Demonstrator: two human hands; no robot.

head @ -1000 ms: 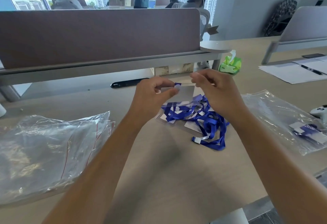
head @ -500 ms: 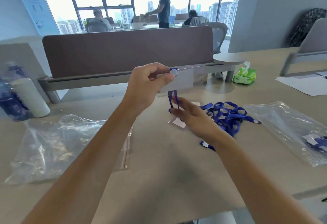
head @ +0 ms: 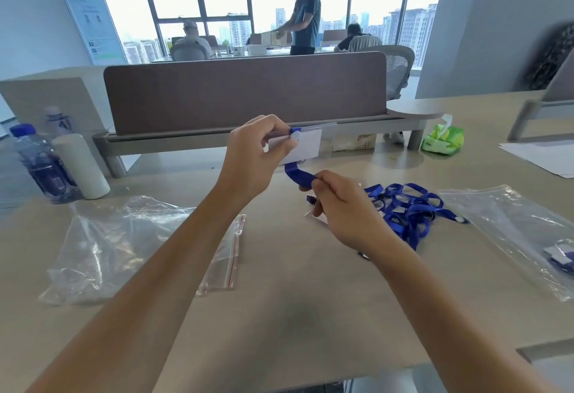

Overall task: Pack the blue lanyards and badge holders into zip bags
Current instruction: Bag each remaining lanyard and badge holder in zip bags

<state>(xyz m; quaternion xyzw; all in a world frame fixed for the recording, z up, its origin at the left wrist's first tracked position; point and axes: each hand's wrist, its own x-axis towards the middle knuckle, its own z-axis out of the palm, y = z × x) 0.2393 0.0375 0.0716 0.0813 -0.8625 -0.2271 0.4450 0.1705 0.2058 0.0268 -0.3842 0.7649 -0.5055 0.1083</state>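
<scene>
**One lanyard lifted clear, ready for folding**

My left hand [head: 253, 156] has its grip pinched on the top of a badge holder [head: 302, 145], thumb and forefinger closed at the white clip where the blue strap joins it, and holds it up above the counter [head: 295, 299]. My right hand [head: 338, 203] grips the blue lanyard [head: 296, 175] a little lower down, fingers curled round the strap, so the ribbon runs in a short slack bend between my two hands. How much of the strap trails below my right hand I cannot tell; the hand covers it.

Just beyond my right hand lies the tangled pile of lanyards [head: 407, 209] with their holders, resting on the counter. To the left sits a heap of empty zip bags [head: 139, 246], the nearest showing its red seal line. To the right lies another zip bag [head: 521, 234] with some blue and white pieces already inside near its lower end.

I judge the step to be separating one lanyard with its holder from the pile and gathering it up. Next, I would need to fold the strap into a small bundle against the holder, then free one hand to take an empty bag from the left and open its mouth. The strap may snag on the pile.
</scene>
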